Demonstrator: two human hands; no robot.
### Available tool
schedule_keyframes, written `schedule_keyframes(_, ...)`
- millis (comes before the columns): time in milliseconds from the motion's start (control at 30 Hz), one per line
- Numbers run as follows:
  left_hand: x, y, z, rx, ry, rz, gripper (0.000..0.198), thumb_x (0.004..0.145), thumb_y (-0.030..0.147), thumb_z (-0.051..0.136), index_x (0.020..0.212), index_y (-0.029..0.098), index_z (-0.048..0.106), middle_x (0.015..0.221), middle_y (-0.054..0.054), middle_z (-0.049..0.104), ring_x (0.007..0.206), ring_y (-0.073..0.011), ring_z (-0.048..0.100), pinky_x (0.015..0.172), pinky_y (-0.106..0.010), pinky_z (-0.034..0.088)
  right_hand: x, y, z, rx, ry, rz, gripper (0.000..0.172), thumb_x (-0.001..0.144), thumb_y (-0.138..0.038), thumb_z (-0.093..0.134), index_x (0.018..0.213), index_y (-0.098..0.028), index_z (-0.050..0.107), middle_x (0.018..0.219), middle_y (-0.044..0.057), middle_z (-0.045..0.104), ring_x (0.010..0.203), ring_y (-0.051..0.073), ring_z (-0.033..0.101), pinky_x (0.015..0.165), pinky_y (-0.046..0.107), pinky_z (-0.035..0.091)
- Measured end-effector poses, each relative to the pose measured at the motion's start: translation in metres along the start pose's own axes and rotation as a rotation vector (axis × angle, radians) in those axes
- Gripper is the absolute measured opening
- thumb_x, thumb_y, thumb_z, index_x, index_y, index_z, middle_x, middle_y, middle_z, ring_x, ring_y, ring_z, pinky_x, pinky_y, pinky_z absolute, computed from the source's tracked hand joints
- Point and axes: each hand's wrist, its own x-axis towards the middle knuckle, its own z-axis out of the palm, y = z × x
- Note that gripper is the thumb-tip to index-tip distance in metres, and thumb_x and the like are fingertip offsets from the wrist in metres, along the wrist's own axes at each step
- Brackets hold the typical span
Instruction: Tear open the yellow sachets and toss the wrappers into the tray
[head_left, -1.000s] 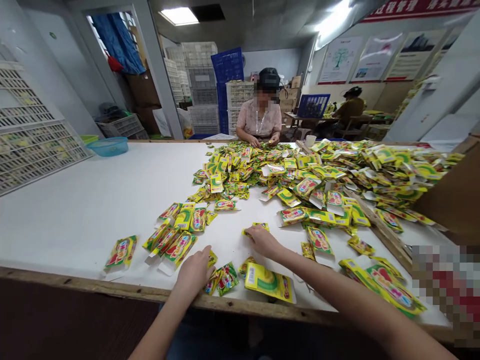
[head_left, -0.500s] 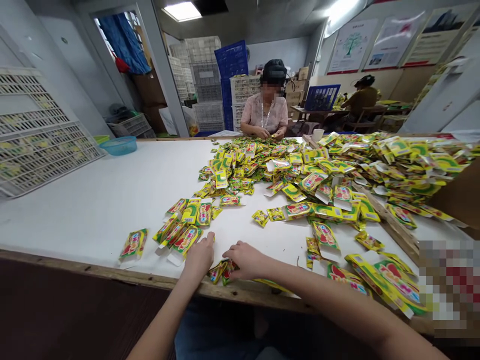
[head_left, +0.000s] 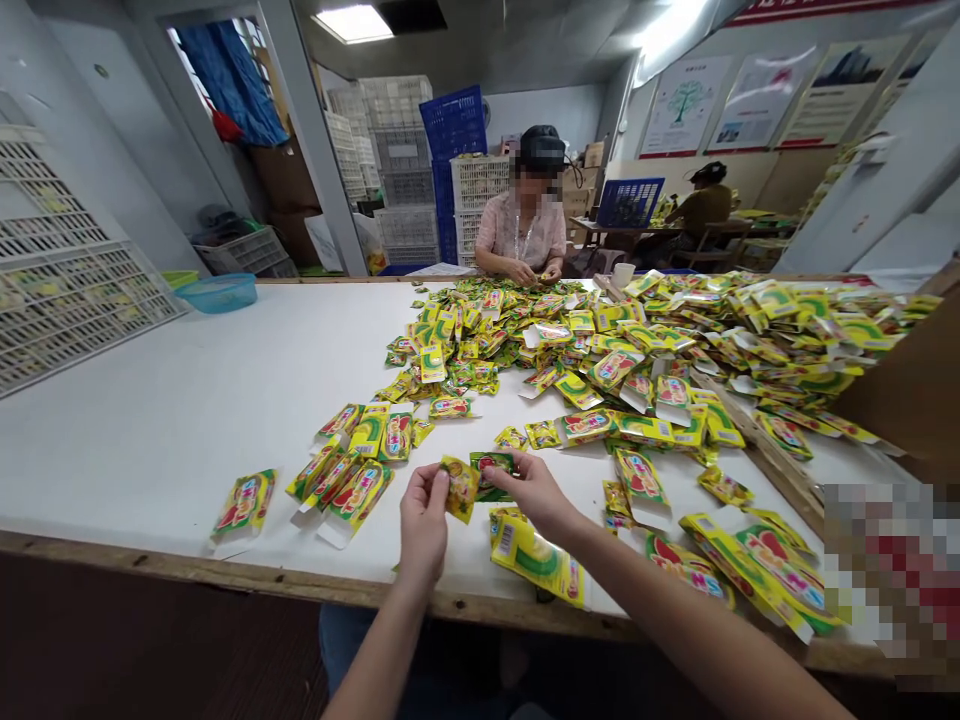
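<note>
My left hand [head_left: 422, 520] is raised a little above the white table [head_left: 187, 400] and pinches a small yellow sachet [head_left: 460, 487]. My right hand [head_left: 531, 490] pinches a small green sachet [head_left: 491, 470] right beside it; the two sachets touch or overlap. Just below my right hand lies a flat yellow carton [head_left: 538, 558] near the table's front edge. A fan of flat yellow-and-red cartons [head_left: 352, 470] lies to the left of my hands.
A big heap of yellow cartons and sachets [head_left: 637, 340] covers the table's middle and right. A person [head_left: 523, 225] sits at the far side handling sachets. A blue bowl [head_left: 219, 292] and a white crate [head_left: 67, 290] stand at the left. A wooden strip [head_left: 765, 460] crosses the right side.
Both hands were down at the front edge gathering sachets half a second ago. Now they are lifted, each pinching a sachet, and the yellow carton below them shows again.
</note>
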Motion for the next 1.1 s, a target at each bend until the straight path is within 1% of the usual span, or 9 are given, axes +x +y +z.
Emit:
schedule_keyframes(100,-0.011,-0.001,0.026,0.170,0.071,0.136,0.030,0.076,0.048,0.054,0.080,0.018,0.049,0.072,-0.001,0.057,0.066,-0.0139,0.057,0.063,-0.027,0.048,-0.015,0.007,0.012,0.284,0.083,0.064,0.044,0.059,-0.055,0.070,0.080,-0.017,0.064,0.079,0.004,0.069,0.078,0.020,0.064,0.073,0.035,0.051)
schedule_keyframes(200,-0.021,-0.005,0.039,0.371,0.084,0.300,0.019,0.082,0.039,0.049,0.078,0.020,0.048,0.071,-0.001,0.055,0.067,-0.0151,0.055,0.064,-0.028,0.047,-0.025,0.012,0.012,0.367,0.140,0.093,0.049,0.062,-0.061,0.067,0.084,-0.017,0.064,0.082,0.005,0.070,0.081,0.021,0.065,0.074,0.035,0.052)
schedule_keyframes(300,-0.012,-0.007,0.046,0.509,-0.187,0.387,0.017,0.086,0.035,0.044,0.078,0.020,0.049,0.072,-0.002,0.056,0.067,-0.0152,0.056,0.064,-0.027,0.047,-0.027,0.016,-0.009,0.274,0.253,0.032,0.045,0.058,-0.052,0.074,0.083,-0.016,0.065,0.082,0.004,0.071,0.080,0.019,0.064,0.079,0.035,0.050)
schedule_keyframes(400,0.034,-0.004,0.050,0.887,-0.436,0.378,0.019,0.090,0.030,0.039,0.089,0.018,0.053,0.090,-0.007,0.061,0.082,-0.0165,0.059,0.075,-0.029,0.048,-0.021,0.020,-0.041,0.280,0.413,0.010,0.047,0.051,-0.047,0.080,0.082,-0.016,0.064,0.081,0.004,0.071,0.077,0.019,0.065,0.080,0.035,0.050)
schedule_keyframes(500,0.098,0.000,0.051,1.224,-0.402,0.325,0.039,0.082,0.016,0.049,0.120,0.015,0.045,0.131,-0.015,0.046,0.123,-0.0247,0.043,0.099,-0.038,0.037,-0.017,0.021,-0.064,0.339,0.554,-0.007,0.050,0.047,-0.045,0.082,0.083,-0.018,0.061,0.081,0.002,0.071,0.076,0.019,0.066,0.080,0.037,0.051)
schedule_keyframes(633,0.142,-0.005,0.053,1.390,-0.422,0.249,0.049,0.078,0.015,0.053,0.126,0.014,0.044,0.140,-0.020,0.038,0.129,-0.0363,0.033,0.099,-0.050,0.032,-0.015,0.021,-0.070,0.366,0.611,0.009,0.053,0.046,-0.047,0.081,0.084,-0.017,0.060,0.083,0.004,0.071,0.079,0.021,0.067,0.082,0.039,0.051)
schedule_keyframes(833,0.112,0.006,0.054,1.505,-0.400,0.235,0.048,0.073,0.041,0.061,0.109,0.009,0.054,0.119,-0.024,0.053,0.117,-0.0410,0.043,0.093,-0.052,0.035,-0.018,0.018,-0.068,0.280,0.548,-0.033,0.049,0.052,-0.048,0.079,0.084,-0.016,0.061,0.085,0.006,0.071,0.080,0.023,0.066,0.079,0.040,0.052)
schedule_keyframes(967,0.069,0.028,0.051,1.270,-0.365,0.407,0.054,0.079,0.043,0.053,0.123,0.015,0.039,0.116,-0.015,0.055,0.105,-0.0291,0.054,0.086,-0.040,0.044,-0.022,-0.003,-0.068,0.052,0.701,-0.301,0.037,0.065,-0.044,0.072,0.086,-0.017,0.061,0.085,0.005,0.070,0.078,0.019,0.064,0.076,0.035,0.053)
schedule_keyframes(1100,0.034,0.024,0.051,1.010,-0.407,0.612,0.048,0.073,0.032,0.061,0.116,0.022,0.041,0.105,-0.006,0.059,0.092,-0.0223,0.059,0.077,-0.034,0.048,-0.017,-0.026,-0.059,-0.131,0.702,-0.577,0.025,0.073,-0.035,0.068,0.091,-0.019,0.062,0.083,0.004,0.068,0.075,0.017,0.063,0.070,0.031,0.053)
